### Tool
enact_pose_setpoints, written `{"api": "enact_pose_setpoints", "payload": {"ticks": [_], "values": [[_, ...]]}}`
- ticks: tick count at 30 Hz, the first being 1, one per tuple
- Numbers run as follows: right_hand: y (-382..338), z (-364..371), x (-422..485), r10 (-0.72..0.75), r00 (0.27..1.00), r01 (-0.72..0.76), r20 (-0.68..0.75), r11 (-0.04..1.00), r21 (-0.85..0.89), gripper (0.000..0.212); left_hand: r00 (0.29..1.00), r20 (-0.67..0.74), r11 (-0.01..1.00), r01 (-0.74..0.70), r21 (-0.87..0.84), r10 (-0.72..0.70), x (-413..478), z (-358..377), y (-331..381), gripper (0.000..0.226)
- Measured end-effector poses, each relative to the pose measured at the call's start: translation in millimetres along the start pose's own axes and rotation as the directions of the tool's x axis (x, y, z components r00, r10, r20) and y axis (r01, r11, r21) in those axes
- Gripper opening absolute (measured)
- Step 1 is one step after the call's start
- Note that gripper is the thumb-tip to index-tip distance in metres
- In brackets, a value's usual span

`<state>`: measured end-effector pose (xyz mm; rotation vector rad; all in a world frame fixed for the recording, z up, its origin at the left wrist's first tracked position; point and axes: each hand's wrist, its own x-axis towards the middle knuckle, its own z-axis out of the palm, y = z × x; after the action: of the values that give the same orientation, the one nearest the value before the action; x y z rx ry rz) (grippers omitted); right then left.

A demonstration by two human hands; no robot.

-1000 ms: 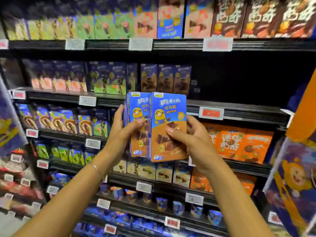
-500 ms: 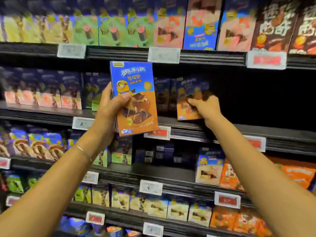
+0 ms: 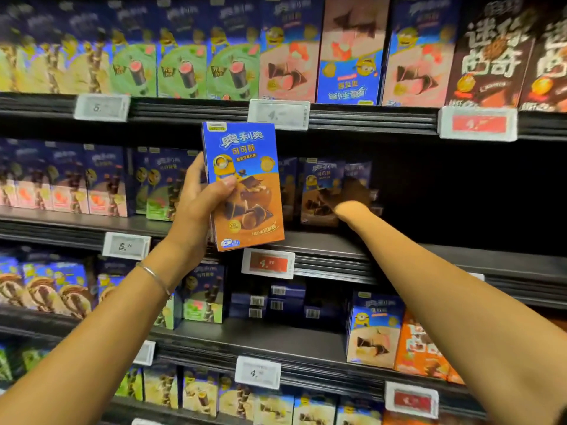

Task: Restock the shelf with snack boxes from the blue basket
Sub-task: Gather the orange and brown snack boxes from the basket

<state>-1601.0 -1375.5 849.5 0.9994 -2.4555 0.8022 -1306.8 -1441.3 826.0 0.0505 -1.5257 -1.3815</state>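
Blue-and-orange, the snack box (image 3: 251, 194) stands upright in the air, held before the front edge of the middle shelf (image 3: 325, 245) with its printed face toward the camera. The left hand (image 3: 199, 204) grips it from the left side, thumb across the front and fingers wrapped behind. A thin bracelet (image 3: 153, 279) circles that wrist.

The two hands are well apart. The right hand (image 3: 352, 194) reaches deep into the dark back of the same shelf and touches a shelved box (image 3: 319, 191) of the same kind, which stands upright among similar boxes. Shadow and blur hide its fingers, so I cannot tell whether it grips that box or only presses against it.

A red price tag (image 3: 268, 263) hangs on the shelf edge just below the held box.
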Motion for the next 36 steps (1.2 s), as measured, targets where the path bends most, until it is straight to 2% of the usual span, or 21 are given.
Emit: {"api": "enact_pose_setpoints", "payload": {"ticks": [3,5,11,14,18,20,21,22,23,24,25,26,28,32,33,36], "values": [[1,7,6,0.066,0.997,-0.061,-0.028,0.987,0.149,0.058,1.000,0.000,1.000,-0.007,0.017,0.007,5,0,-7,0.077],[0,9,9,0.082,0.996,-0.077,-0.018,0.976,0.205,0.062,1.000,0.002,1.000,-0.011,0.017,0.011,7,0,-9,0.083],[-12,13,13,0.116,0.993,-0.117,0.016,0.977,0.181,0.063,1.000,0.018,0.999,-0.008,0.042,0.007,9,-2,-14,0.084],[-13,17,14,0.130,0.991,-0.130,0.017,0.969,0.209,0.066,1.000,0.018,0.999,-0.007,0.039,0.006,10,-4,-16,0.093],[-13,7,9,0.215,0.975,-0.187,-0.061,0.934,0.303,0.071,1.000,0.009,0.999,-0.014,0.033,0.014,7,-4,-16,0.102],[-16,-5,-2,0.216,0.971,-0.148,-0.101,0.879,0.454,0.055,1.000,0.011,0.999,-0.022,0.028,0.022,5,-1,-17,0.098],[-18,-13,-12,0.212,0.975,-0.127,-0.071,0.788,0.602,0.045,0.999,0.013,0.999,-0.031,0.041,0.030,4,2,-18,0.092],[-22,-22,-27,0.181,0.984,-0.119,-0.002,0.657,0.745,0.043,0.999,0.014,0.997,-0.047,0.064,0.046,2,5,-19,0.084],[-26,-33,-47,0.101,0.992,-0.115,0.072,0.531,0.840,0.053,0.998,0.016,0.994,-0.065,0.085,0.064,0,9,-20,0.078],[-28,-44,-68,-0.027,0.991,-0.107,0.133,0.449,0.887,0.064,0.997,0.011,0.992,-0.078,0.097,0.078,-2,14,-20,0.078],[-29,-52,-86,-0.164,0.974,-0.073,0.154,0.418,0.906,0.067,0.996,0.001,0.991,-0.087,0.101,0.087,-4,19,-21,0.084],[-30,-59,-102,-0.275,0.949,-0.029,0.156,0.414,0.910,0.060,0.995,-0.005,0.990,-0.095,0.101,0.096,-5,24,-22,0.092],[-31,-68,-125,-0.369,0.917,0.028,0.149,0.433,0.901,0.046,0.994,-0.005,0.988,-0.110,0.108,0.111,-8,35,-22,0.103],[-27,-77,-139,-0.337,0.931,0.045,0.136,0.478,0.877,0.041,0.996,-0.027,0.989,-0.085,0.120,0.089,-11,53,-24,0.102],[-24,-80,-139,-0.330,0.934,0.038,0.138,0.474,0.880,0.039,0.996,-0.026,0.987,-0.081,0.139,0.085,-12,56,-24,0.108],[-15,-87,-139,-0.316,0.937,0.012,0.151,0.460,0.888,0.036,0.999,-0.001,0.976,-0.038,0.215,0.039,-13,64,-18,0.152]]}}
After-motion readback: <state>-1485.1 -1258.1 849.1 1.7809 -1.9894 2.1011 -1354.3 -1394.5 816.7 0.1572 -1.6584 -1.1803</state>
